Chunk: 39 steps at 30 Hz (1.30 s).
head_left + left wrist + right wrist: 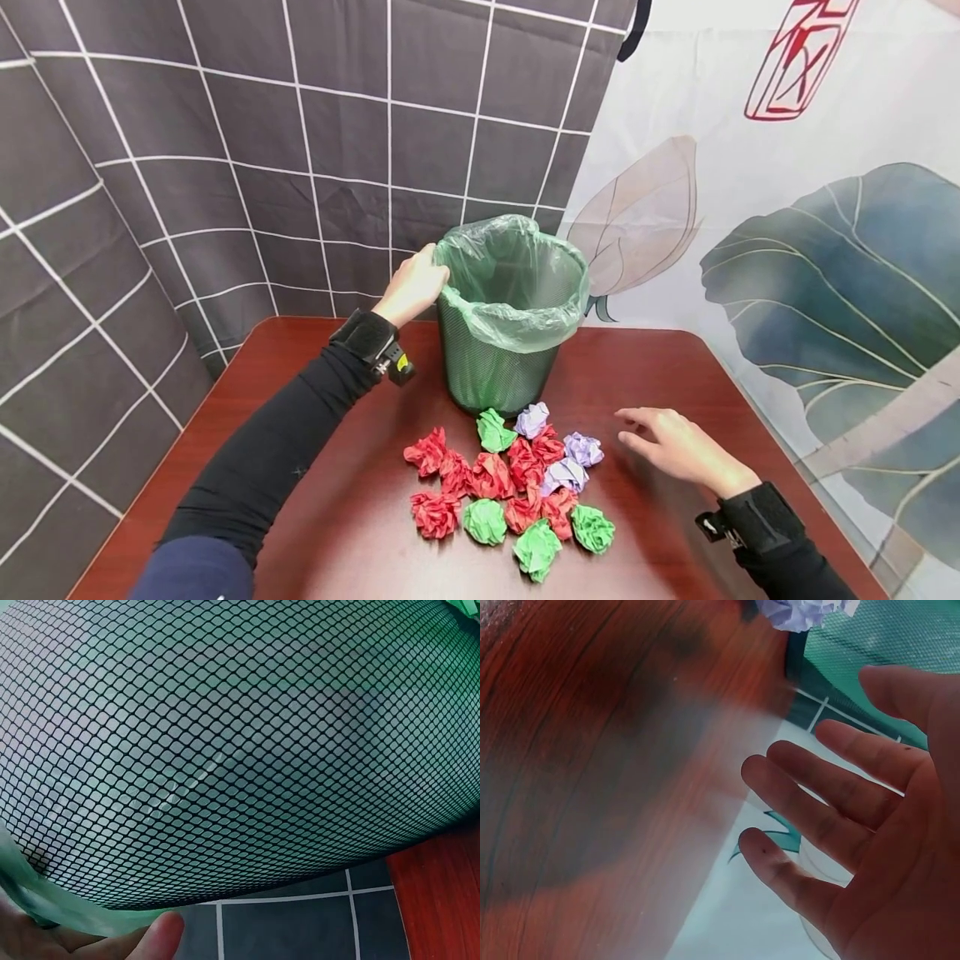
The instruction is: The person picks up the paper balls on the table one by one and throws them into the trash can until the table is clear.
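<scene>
Green mesh bin (498, 367) with green bag liner (517, 283) stands at back of reddish wooden table (337, 517). Left hand (412, 287) grips bin rim at its left side, fingers curled over liner edge. Right hand (675, 446) hovers just above table, fingers spread and relaxed, holding nothing, just right of paper balls (517, 487). Red, green and purple crumpled balls lie clustered in front of bin, nearest purple ball (583, 448) close to right fingertips

reddish wooden table (675, 367), dark grid-patterned wall cloth (225, 125), white leaf-print curtain (825, 250)
</scene>
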Tool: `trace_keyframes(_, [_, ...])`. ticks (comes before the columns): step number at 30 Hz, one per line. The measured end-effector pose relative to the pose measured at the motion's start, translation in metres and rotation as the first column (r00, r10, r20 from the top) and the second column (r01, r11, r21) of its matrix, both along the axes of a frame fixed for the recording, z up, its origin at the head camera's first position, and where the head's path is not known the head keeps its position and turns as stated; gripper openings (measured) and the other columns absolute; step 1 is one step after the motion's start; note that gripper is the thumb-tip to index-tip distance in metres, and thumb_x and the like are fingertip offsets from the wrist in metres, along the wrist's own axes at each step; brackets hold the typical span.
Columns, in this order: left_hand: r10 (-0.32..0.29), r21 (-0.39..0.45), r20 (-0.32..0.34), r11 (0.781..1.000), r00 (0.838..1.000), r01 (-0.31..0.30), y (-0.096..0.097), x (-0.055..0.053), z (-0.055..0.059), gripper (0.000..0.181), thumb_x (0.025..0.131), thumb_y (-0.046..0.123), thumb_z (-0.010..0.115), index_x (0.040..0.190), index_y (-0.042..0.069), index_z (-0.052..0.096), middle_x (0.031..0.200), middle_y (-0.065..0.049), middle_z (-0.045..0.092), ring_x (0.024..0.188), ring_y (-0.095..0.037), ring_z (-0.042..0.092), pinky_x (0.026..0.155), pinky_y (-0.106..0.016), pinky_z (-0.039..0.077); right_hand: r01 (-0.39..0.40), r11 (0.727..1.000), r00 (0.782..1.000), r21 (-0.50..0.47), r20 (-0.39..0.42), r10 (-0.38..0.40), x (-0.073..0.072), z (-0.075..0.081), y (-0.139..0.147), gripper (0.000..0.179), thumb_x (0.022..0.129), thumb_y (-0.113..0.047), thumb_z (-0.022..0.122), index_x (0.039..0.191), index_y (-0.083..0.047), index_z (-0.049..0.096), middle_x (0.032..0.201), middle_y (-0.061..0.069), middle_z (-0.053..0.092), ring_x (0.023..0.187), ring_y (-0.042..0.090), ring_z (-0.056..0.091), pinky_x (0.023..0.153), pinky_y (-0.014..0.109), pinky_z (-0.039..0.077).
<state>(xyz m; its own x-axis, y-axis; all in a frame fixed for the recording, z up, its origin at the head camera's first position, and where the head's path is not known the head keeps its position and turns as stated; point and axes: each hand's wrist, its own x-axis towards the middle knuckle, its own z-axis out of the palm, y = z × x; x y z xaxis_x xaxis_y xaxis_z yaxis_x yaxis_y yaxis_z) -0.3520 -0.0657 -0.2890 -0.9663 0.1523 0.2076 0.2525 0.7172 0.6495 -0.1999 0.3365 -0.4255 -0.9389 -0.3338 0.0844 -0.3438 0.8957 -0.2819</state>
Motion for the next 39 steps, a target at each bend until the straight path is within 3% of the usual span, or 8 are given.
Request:
trace_keyframes(10, [-0.046,0.005,0.024,0.999,0.999,0.046,-0.007,0.007,0.003,0.061,0.088,0.020,0.046,0.147,0.004,0.043,0.143,-0.020,0.054,0.132,-0.036,0.052,0.107,-0.050,0.040,-0.015,1.000,1.000,-0.018,0.007,0.015,-0.004,-0.006,-0.002,0.038,0.094,-0.023,0.071,0.128,-0.006,0.066,0.115,0.007,0.072,0.095,0.018,0.069,0.082,0.043,0.057])
trace_keyframes(13, [-0.054,0.002,0.028,0.999,0.998,0.054,-0.009,0.009,0.004,0.067,0.087,0.020,0.046,0.152,0.003,0.037,0.149,-0.020,0.049,0.137,-0.036,0.048,0.111,-0.049,0.038,-0.029,0.999,1.000,-0.022,-0.003,0.029,-0.005,-0.006,-0.002,0.038,0.094,-0.023,0.071,0.127,-0.006,0.066,0.115,0.006,0.072,0.094,0.016,0.068,0.081,0.041,0.057])
trace_keyframes(21, [-0.058,0.019,0.011,0.998,0.998,0.057,-0.009,0.012,0.004,0.065,0.089,0.021,0.046,0.151,0.004,0.039,0.148,-0.019,0.051,0.135,-0.035,0.050,0.110,-0.049,0.039,-0.067,0.997,0.997,-0.039,-0.040,0.065,-0.010,-0.010,-0.011,0.039,0.094,-0.026,0.070,0.128,-0.008,0.066,0.109,0.001,0.073,0.092,0.010,0.067,0.083,0.039,0.056])
trace_keyframes(28, [-0.054,0.042,-0.012,0.998,0.998,0.055,-0.008,0.014,-0.005,0.049,0.092,0.024,0.047,0.137,0.007,0.051,0.135,-0.016,0.061,0.123,-0.034,0.058,0.101,-0.049,0.044,-0.105,0.993,0.994,-0.052,-0.028,0.103,-0.008,-0.015,-0.027,0.051,0.094,-0.039,0.070,0.135,-0.012,0.062,0.127,0.004,0.068,0.099,0.016,0.068,0.087,0.043,0.055])
trace_keyframes(33, [-0.002,0.026,-0.002,1.000,1.000,0.002,-0.008,0.018,-0.005,0.052,0.091,0.032,0.048,0.139,0.010,0.051,0.137,-0.014,0.060,0.124,-0.035,0.058,0.099,-0.052,0.045,-0.147,0.989,0.989,-0.019,-0.011,0.147,-0.008,-0.018,-0.037,0.058,0.090,-0.049,0.071,0.135,-0.014,0.062,0.131,0.002,0.066,0.113,0.021,0.066,0.094,0.048,0.052])
trace_keyframes(39, [0.088,-0.077,0.045,0.993,0.995,-0.085,-0.010,0.020,-0.003,0.072,0.091,0.048,0.051,0.148,0.006,0.043,0.149,-0.015,0.050,0.135,-0.040,0.049,0.106,-0.059,0.040,-0.164,0.986,0.986,0.038,0.049,0.162,-0.009,-0.021,-0.045,0.059,0.089,-0.050,0.072,0.134,-0.013,0.062,0.129,0.002,0.066,0.119,0.024,0.064,0.097,0.049,0.051])
